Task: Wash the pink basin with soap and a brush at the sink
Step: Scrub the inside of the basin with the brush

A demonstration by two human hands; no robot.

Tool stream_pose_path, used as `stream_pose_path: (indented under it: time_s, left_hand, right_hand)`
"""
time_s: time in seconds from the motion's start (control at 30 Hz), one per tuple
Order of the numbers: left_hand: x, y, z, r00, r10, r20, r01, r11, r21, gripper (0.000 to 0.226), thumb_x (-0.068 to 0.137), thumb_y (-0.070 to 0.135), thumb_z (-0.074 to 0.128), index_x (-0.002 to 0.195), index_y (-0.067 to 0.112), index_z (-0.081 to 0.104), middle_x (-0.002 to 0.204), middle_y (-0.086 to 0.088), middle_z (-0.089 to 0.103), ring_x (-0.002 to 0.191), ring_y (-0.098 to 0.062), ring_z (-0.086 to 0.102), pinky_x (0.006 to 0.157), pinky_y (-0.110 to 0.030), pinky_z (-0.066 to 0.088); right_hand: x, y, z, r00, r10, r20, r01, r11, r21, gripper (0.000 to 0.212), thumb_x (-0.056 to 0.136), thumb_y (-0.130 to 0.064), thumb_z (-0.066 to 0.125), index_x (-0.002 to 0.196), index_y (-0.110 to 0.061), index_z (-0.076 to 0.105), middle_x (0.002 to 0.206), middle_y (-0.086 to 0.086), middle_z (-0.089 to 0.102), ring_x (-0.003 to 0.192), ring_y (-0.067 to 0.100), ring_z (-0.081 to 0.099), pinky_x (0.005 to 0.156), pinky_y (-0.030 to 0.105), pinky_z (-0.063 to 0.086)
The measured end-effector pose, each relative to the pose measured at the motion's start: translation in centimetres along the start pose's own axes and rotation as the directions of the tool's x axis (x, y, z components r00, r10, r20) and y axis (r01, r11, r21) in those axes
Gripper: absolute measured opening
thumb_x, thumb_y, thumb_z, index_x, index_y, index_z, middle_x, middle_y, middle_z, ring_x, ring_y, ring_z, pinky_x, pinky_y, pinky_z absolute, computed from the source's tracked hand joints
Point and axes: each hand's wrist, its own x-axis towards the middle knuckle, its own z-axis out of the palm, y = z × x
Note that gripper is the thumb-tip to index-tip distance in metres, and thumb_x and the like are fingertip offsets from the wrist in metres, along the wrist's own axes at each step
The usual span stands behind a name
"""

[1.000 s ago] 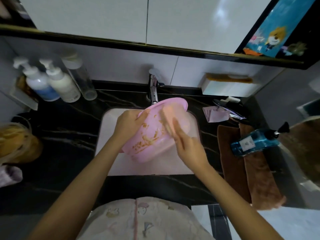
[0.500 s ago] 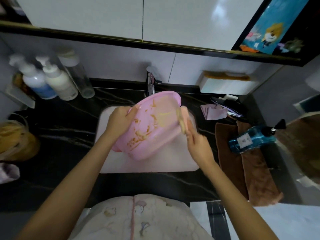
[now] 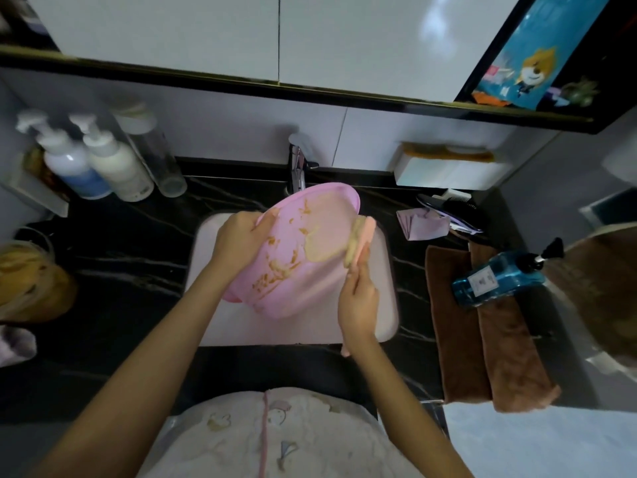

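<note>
Pink basin (image 3: 296, 257) tilted over sink (image 3: 386, 305), smeared tan. L hand (image 3: 238, 239) grips its left rim, arm reaching fwd; R hand (image 3: 358, 298) clasps brush (image 3: 360, 236), bristles on basin's right side.

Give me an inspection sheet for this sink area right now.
Surface: black marbled counter, white sink set into it.
Job's things: pink plastic basin tilted over sink, smeared with tan residue; pink-handled brush against its right rim.
Clutter: blue pump bottle lying on brown towels; two white pump bottles at back left.
Grips: left hand holds basin's rim; right hand holds brush.
Cables: nothing seen.
Surroundings: chrome faucet behind basin, white wall cabinets above.
</note>
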Motion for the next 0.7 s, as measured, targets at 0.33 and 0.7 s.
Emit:
stream_pose_path:
  time_s: [0.33, 0.7]
  left_hand:
    - [-0.3, 1.3, 0.5, 1.000, 0.006, 0.007, -0.006, 0.999, 0.034, 0.052, 0.098, 0.038, 0.041, 0.050, 0.020, 0.036, 0.050, 0.002, 0.041, 0.050, -0.015, 0.040, 0.051, -0.028, 0.028]
    - [-0.9, 2.7, 1.5, 0.999, 0.034, 0.029, -0.036, 0.996, 0.084, 0.048, 0.098, 0.038, 0.040, 0.053, 0.022, 0.037, 0.054, 0.004, 0.046, 0.054, -0.010, 0.042, 0.051, -0.022, 0.030]
  right_hand:
    - [-0.6, -1.8, 0.2, 0.999, 0.043, -0.024, -0.042, 0.999, 0.025, 0.053, 0.102, -0.023, 0.031, 0.150, -0.025, 0.009, 0.059, 0.000, 0.048, 0.051, 0.016, 0.047, 0.050, 0.027, 0.032]
    - [3.0, -6.7, -4.3, 0.970, 0.051, 0.238, 0.059, 0.901, -0.431, 0.056, 0.102, -0.028, 0.025, 0.152, -0.023, 0.003, 0.088, 0.011, 0.062, 0.080, 0.029, 0.062, 0.068, 0.039, 0.049]
